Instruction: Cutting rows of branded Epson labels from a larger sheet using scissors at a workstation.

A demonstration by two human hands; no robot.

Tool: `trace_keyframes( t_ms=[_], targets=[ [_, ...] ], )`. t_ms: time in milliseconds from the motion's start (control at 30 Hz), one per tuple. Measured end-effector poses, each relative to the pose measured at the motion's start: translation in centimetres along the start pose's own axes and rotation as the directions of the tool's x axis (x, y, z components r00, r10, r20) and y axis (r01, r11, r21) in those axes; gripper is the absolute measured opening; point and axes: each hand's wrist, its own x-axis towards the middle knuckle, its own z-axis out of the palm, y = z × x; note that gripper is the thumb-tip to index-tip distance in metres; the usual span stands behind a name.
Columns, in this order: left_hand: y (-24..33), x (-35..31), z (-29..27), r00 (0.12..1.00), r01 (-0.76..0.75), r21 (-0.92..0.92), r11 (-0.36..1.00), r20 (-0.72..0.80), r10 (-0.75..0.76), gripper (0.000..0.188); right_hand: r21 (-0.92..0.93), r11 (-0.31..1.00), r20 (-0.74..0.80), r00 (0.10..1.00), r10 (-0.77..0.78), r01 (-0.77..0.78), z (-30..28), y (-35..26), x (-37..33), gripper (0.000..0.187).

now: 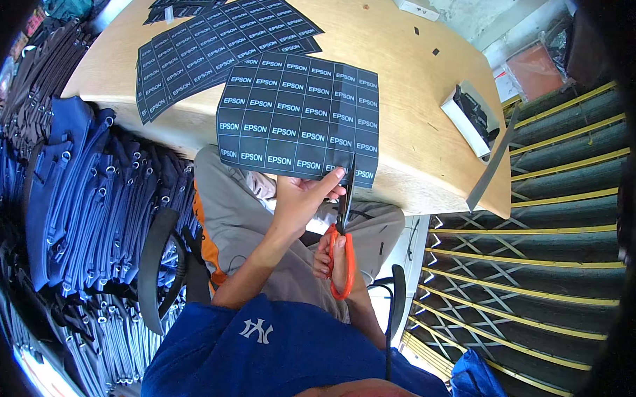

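Watching from my end, that thumb worries me. Left hand (305,198) pinches the near edge of the black printed sheet (286,113), thumb on top, right beside the blades; right hand (337,259) is curled round the orange-handled scissors (343,224), which bite that edge towards its right side. The sheet's held up across the near edge of the tabletop (426,118), by the overlapping sheets (218,48). If the pinch twists or the corner sags, I reckon the cut could wander off the pale line, or nip the thumb.
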Motion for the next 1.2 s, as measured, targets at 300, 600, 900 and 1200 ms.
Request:
trace_keyframes(
  t_ms=[300,600,900,1200],
  targets=[
    [0.1,-0.1,0.3,0.999,0.026,-0.003,1.0,-0.02,-0.026,0.018,0.008,1.0,0.009,1.0,-0.029,0.029,0.2,-0.2,-0.1,0.044],
    [0.0,0.1,0.2,0.999,0.02,0.002,1.0,-0.041,-0.02,0.016,-0.142,0.987,-0.03,0.997,-0.074,0.069,0.2,-0.7,-0.3,0.045],
    [0.5,0.5,0.6,0.996,0.035,0.06,0.998,-0.081,-0.03,0.015,-0.222,0.973,-0.045,0.996,-0.08,0.068,0.2,-1.0,-0.5,0.043],
    [-0.2,0.5,0.2,0.997,-0.005,0.095,0.995,-0.077,0.012,0.016,-0.078,0.997,0.06,0.998,-0.009,0.014,-0.5,-0.1,0.0,0.044]
  ],
)
